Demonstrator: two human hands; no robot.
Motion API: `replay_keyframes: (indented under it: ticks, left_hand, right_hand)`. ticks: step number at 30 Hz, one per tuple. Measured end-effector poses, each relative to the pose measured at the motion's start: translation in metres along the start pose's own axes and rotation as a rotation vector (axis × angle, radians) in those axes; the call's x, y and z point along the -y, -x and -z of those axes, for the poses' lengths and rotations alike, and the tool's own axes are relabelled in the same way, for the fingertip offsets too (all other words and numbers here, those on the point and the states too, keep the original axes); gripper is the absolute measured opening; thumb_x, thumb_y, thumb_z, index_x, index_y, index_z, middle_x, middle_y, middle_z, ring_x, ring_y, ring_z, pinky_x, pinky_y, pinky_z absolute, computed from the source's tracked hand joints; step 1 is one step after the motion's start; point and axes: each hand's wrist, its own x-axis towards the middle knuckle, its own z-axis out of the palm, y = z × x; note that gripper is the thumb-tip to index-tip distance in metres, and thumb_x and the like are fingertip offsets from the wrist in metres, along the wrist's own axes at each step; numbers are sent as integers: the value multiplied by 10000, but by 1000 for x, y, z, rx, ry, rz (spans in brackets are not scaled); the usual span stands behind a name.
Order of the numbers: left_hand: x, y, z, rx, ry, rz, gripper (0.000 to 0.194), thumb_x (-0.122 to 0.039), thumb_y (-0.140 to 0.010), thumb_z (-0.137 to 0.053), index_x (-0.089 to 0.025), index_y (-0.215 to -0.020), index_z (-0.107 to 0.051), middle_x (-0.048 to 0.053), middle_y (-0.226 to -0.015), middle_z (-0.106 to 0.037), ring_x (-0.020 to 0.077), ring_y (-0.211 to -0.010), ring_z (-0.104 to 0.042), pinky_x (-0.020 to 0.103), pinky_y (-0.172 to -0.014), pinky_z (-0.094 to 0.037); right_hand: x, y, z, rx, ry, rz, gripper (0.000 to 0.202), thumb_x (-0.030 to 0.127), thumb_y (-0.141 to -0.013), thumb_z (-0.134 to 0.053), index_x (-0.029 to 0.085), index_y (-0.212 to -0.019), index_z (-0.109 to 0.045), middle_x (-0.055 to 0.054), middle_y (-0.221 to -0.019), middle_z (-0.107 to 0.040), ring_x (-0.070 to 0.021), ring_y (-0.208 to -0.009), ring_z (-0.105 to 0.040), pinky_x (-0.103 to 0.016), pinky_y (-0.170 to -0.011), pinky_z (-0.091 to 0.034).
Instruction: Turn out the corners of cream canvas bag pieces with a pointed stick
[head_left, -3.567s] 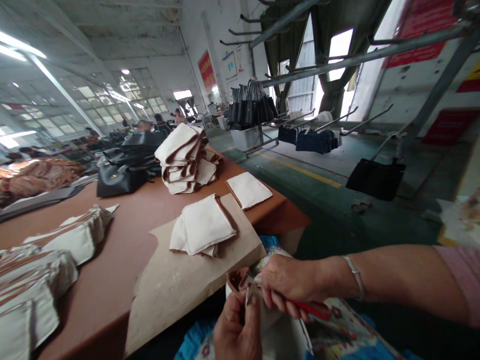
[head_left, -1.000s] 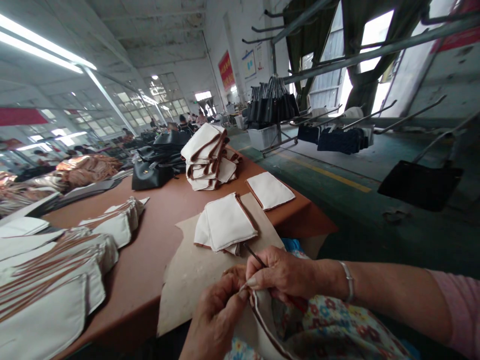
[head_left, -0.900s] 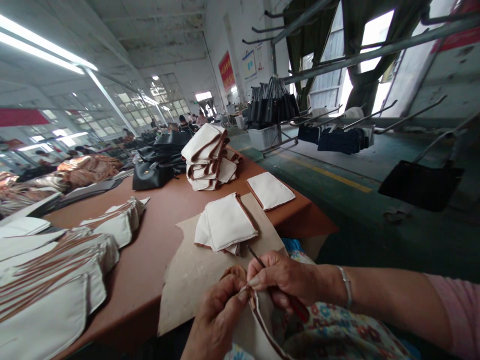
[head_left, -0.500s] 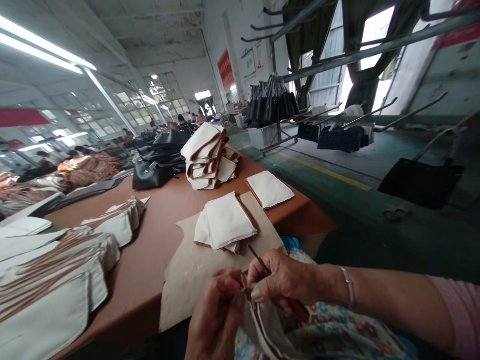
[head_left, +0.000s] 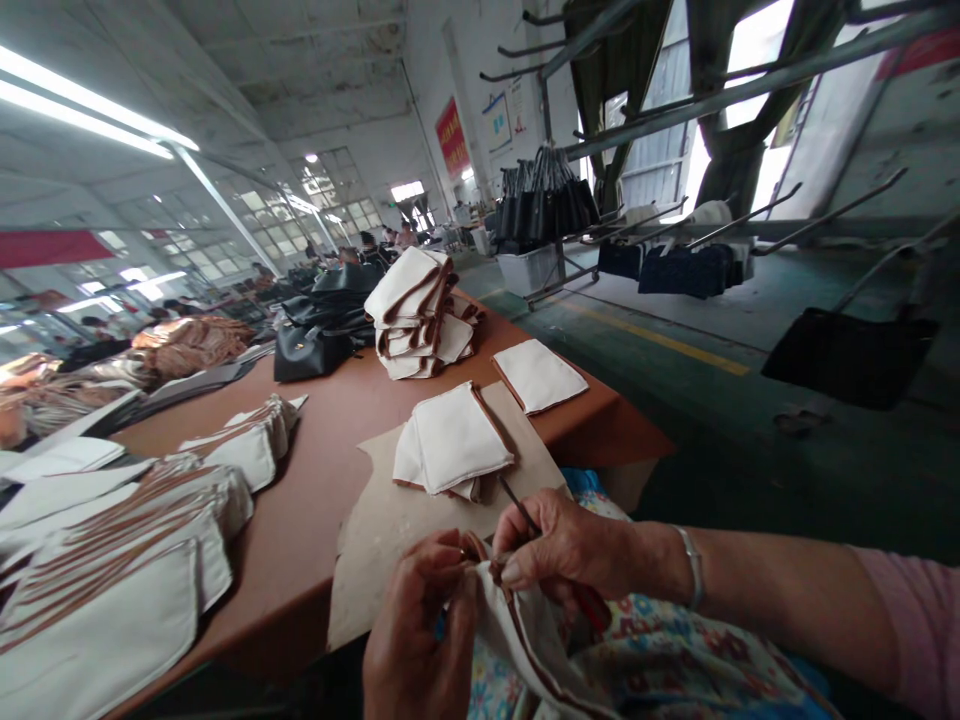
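Observation:
A cream fabric piece with brown edging (head_left: 529, 630) lies over my lap, its upper edge raised between both hands. My left hand (head_left: 424, 610) is closed, pinching that edge with thumb and fingertips. Close beside it, my right hand (head_left: 559, 550) grips the edge between thumb and finger. Also held in the right hand is a slim tool (head_left: 519, 506) with a dark tip pointing up and a red handle low in the palm; its exact kind is partly hidden. Just beyond my hands, folded cream pieces (head_left: 459, 440) rest on a brown paper sheet (head_left: 375, 540).
The brown-covered table (head_left: 300, 500) bears a fanned row of cream pieces (head_left: 105, 620) at left, a tall stack (head_left: 409, 310), a single piece (head_left: 541, 377) at right and black bags (head_left: 311, 350). Metal racks with hanging black bags (head_left: 544, 200) stand beyond, on the right.
My left hand has shifted slightly left and down, away from the right thumb, and more of the cream edge shows between the hands. The right hand keeps its hold.

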Motion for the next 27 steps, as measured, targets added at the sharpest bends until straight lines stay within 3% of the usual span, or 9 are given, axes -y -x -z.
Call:
replay_keyframes:
  ticks: [4, 7, 10, 17, 22, 27]
  left_hand:
    - [-6, 3, 0, 0, -135, -100, 123, -140, -848, -586, -237, -803, -646, 15, -974, -621, 162, -912, -625, 209, -788, -469]
    - [-14, 3, 3, 10, -109, -73, 104, -173, -842, -588, -229, -812, -670, 11, -874, -602, 161, -803, -605, 210, -706, -455]
    - [-22, 0, 5, 99, -102, 50, 69, -250, -815, -641, -218, -782, -692, 11, -813, -603, 171, -752, -600, 217, -678, -458]
    - [-25, -10, 5, 226, 56, 445, 267, -430, -800, -653, -179, -729, -711, 30, -775, -611, 197, -741, -588, 248, -650, -470]
    - [-5, -8, 2, 199, 190, 570, 329, -485, -705, -727, -163, -659, -682, -3, -606, -584, 132, -543, -496, 216, -502, -382]
    - [1, -9, 4, 274, 298, 669, 345, -493, -709, -734, -162, -696, -636, -22, -556, -557, 111, -493, -466, 210, -483, -340]
  right_hand:
    - [3, 1, 0, -3, -3, -6, 242, 253, -673, -728, 122, -842, -614, 63, -553, -597, -35, -287, -411, -136, -268, -332]
    - [2, 2, -1, -12, 60, 11, 225, 254, -693, -716, 128, -843, -607, 79, -517, -558, -37, -290, -401, -135, -269, -302]
    - [-2, 1, 0, -8, 134, 48, 226, 278, -714, -712, 131, -848, -604, 81, -518, -537, -38, -305, -402, -138, -287, -295]
    - [-6, -1, 3, -54, 311, 106, 234, 295, -719, -728, 120, -842, -632, 60, -586, -546, -28, -379, -416, -137, -349, -312]
    - [-1, 1, 2, -6, 430, 132, 194, 276, -737, -706, 118, -833, -649, 45, -615, -564, -32, -414, -440, -130, -366, -322]
    - [8, 4, -1, -24, 458, 49, 227, 290, -728, -704, 123, -863, -633, 59, -595, -542, -32, -364, -409, -129, -320, -315]
